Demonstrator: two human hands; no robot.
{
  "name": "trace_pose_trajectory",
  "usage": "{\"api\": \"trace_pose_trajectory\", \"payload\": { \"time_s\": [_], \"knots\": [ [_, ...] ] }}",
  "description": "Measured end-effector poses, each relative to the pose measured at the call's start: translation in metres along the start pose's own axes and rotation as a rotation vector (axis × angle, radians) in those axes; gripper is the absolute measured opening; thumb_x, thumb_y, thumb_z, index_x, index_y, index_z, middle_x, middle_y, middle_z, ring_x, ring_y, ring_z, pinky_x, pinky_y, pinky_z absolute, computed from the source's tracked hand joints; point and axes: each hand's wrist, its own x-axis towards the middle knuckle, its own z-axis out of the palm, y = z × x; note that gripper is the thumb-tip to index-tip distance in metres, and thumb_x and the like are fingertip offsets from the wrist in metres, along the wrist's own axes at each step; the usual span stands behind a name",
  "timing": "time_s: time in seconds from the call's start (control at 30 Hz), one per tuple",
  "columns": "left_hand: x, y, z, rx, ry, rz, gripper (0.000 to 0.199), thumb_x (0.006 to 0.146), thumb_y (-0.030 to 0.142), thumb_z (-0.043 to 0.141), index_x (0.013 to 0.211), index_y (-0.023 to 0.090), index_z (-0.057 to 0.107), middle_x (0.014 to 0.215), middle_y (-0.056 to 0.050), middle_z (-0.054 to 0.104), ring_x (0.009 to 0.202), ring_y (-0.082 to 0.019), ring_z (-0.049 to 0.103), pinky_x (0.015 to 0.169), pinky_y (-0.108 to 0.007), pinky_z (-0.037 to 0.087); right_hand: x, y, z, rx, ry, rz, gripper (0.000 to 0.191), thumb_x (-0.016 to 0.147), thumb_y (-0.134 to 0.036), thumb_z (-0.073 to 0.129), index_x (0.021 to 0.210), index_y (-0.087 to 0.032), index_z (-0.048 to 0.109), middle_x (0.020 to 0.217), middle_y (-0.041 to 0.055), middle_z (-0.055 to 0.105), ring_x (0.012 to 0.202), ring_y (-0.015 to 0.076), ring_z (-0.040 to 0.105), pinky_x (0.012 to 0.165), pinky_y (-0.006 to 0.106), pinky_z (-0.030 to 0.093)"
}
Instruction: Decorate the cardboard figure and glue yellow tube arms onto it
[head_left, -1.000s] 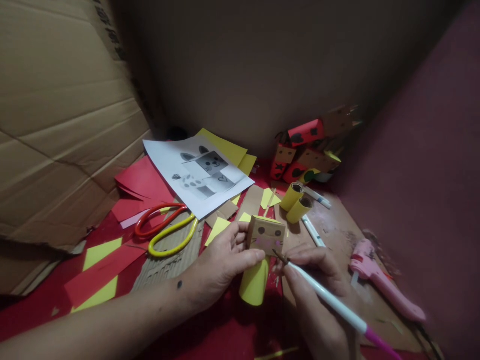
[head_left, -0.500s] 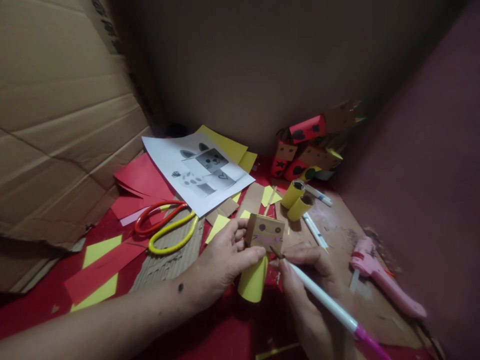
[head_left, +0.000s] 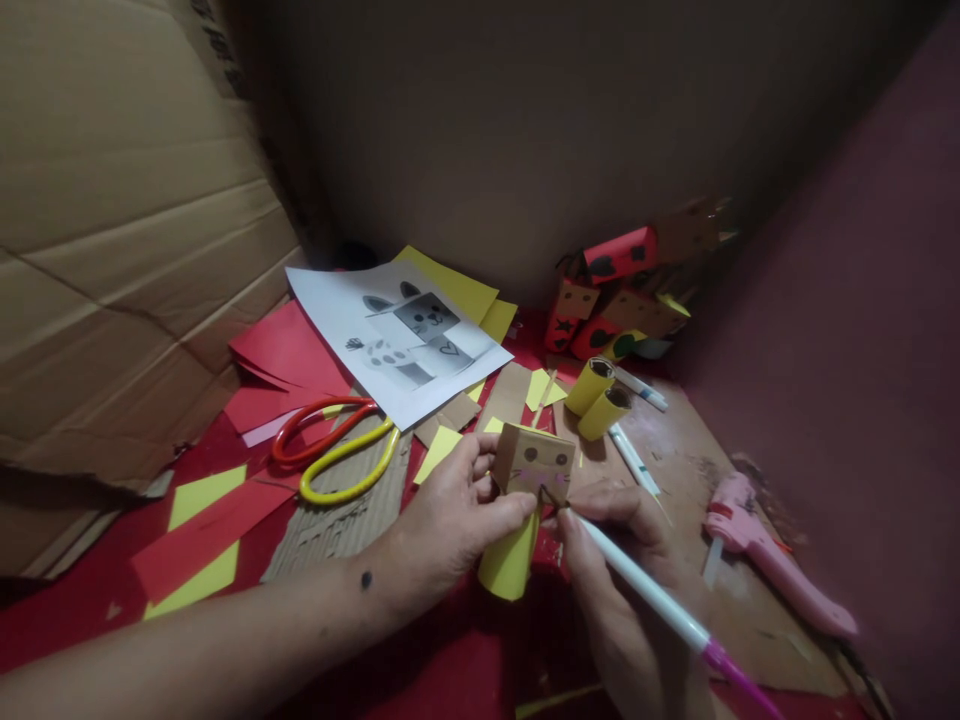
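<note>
My left hand (head_left: 457, 510) is closed round a small paper figure, its thumb on the front. The figure has a boxy cardboard head (head_left: 541, 458) with two dark eyes, whisker lines and pink marks, above a yellow paper tube body (head_left: 510, 560). Between the thumb and fingers of my right hand (head_left: 615, 560) is a white marker (head_left: 645, 580) with a pink end. Its dark tip meets the lower part of the head's face. The tip's exact contact is too small to make out.
Red-and-yellow-handled scissors (head_left: 349, 450) lie at left beside a printed sheet (head_left: 412, 340). Two yellow tubes (head_left: 592, 385) stand behind my right hand. A pink glue gun (head_left: 780, 560) lies at right. Red-bodied cardboard figures (head_left: 619, 255) are heaped at the back.
The marker tip has shifted slightly up and left on the face. The figure is in nearly the same place, still held in my left hand. The whole view has shifted slightly.
</note>
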Motion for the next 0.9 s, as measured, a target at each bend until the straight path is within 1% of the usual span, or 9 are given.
{"api": "trace_pose_trajectory", "payload": {
  "time_s": [0.17, 0.27, 0.43, 0.5, 0.6, 0.67, 0.8, 0.9],
  "knots": [
    [-0.0004, 0.0021, 0.0012, 0.042, 0.0, -0.003, 0.043, 0.076, 0.02, 0.072, 0.113, 0.016, 0.05, 0.117, -0.013, 0.069, 0.109, -0.026, 0.068, 0.096, -0.04, 0.052, -0.0012, 0.0004, -0.0015, -0.062, -0.005, 0.053, 0.008, 0.093, -0.024, 0.068, 0.089, -0.028, 0.062, 0.07, -0.0059, 0.062, 0.064, 0.009, 0.063, 0.053, 0.013, 0.048],
    [-0.0017, 0.0028, 0.0021, 0.044, -0.001, -0.006, 0.043, 0.076, 0.021, 0.072, 0.112, 0.016, 0.049, 0.116, -0.014, 0.069, 0.109, -0.027, 0.067, 0.097, -0.042, 0.052, -0.002, -0.0016, -0.002, -0.064, 0.001, 0.055, 0.008, 0.092, -0.025, 0.068, 0.089, -0.028, 0.062, 0.073, -0.0055, 0.064, 0.061, 0.0083, 0.062, 0.052, 0.014, 0.048],
    [-0.0016, 0.0019, 0.0011, 0.047, 0.002, -0.002, 0.043, 0.075, 0.021, 0.072, 0.112, 0.015, 0.049, 0.117, -0.014, 0.068, 0.108, -0.028, 0.068, 0.098, -0.043, 0.052, -0.001, -0.0018, -0.0015, -0.102, 0.004, 0.035, 0.008, 0.093, -0.024, 0.067, 0.088, -0.028, 0.062, 0.071, -0.0055, 0.063, 0.059, 0.0081, 0.061, 0.052, 0.014, 0.049],
    [-0.0009, 0.0016, 0.0008, 0.044, 0.0, -0.002, 0.042, 0.076, 0.02, 0.072, 0.111, 0.016, 0.05, 0.116, -0.014, 0.069, 0.108, -0.027, 0.068, 0.098, -0.042, 0.052, -0.0007, -0.001, -0.0012, -0.128, 0.006, 0.025, 0.009, 0.093, -0.024, 0.067, 0.087, -0.027, 0.062, 0.075, -0.0045, 0.066, 0.062, 0.0086, 0.063, 0.053, 0.014, 0.049],
    [-0.0004, 0.0018, 0.0013, 0.049, -0.001, 0.002, 0.041, 0.076, 0.019, 0.072, 0.111, 0.016, 0.051, 0.116, -0.014, 0.069, 0.108, -0.027, 0.068, 0.098, -0.042, 0.052, -0.0009, -0.0007, -0.0012, -0.176, 0.019, 0.02, 0.009, 0.092, -0.024, 0.067, 0.085, -0.026, 0.062, 0.084, -0.0019, 0.069, 0.073, 0.0111, 0.067, 0.061, 0.016, 0.054],
    [-0.0006, 0.0022, 0.0017, 0.048, 0.0, 0.003, 0.041, 0.076, 0.018, 0.072, 0.111, 0.015, 0.051, 0.116, -0.014, 0.069, 0.108, -0.027, 0.068, 0.098, -0.042, 0.052, -0.0013, -0.0012, -0.0019, -0.2, 0.025, 0.019, 0.007, 0.092, -0.025, 0.067, 0.087, -0.026, 0.062, 0.088, -0.0011, 0.07, 0.077, 0.012, 0.068, 0.065, 0.017, 0.055],
    [-0.0017, 0.0028, 0.0022, 0.047, -0.008, 0.002, 0.041, 0.077, 0.017, 0.07, 0.113, 0.015, 0.05, 0.118, -0.014, 0.069, 0.109, -0.026, 0.068, 0.098, -0.04, 0.052, -0.0013, -0.0023, -0.0038, -0.225, 0.021, 0.013, 0.006, 0.091, -0.026, 0.067, 0.087, -0.026, 0.063, 0.085, -0.0011, 0.071, 0.072, 0.0117, 0.068, 0.06, 0.016, 0.054],
    [-0.0016, 0.0021, 0.0019, 0.052, -0.007, 0.001, 0.04, 0.078, 0.018, 0.07, 0.113, 0.015, 0.051, 0.117, -0.014, 0.069, 0.11, -0.026, 0.068, 0.097, -0.039, 0.052, -0.0008, -0.0023, -0.0037, -0.233, 0.03, 0.018, 0.008, 0.091, -0.025, 0.068, 0.085, -0.026, 0.063, 0.081, -0.0016, 0.071, 0.069, 0.0116, 0.068, 0.061, 0.017, 0.055]
  ]
}}
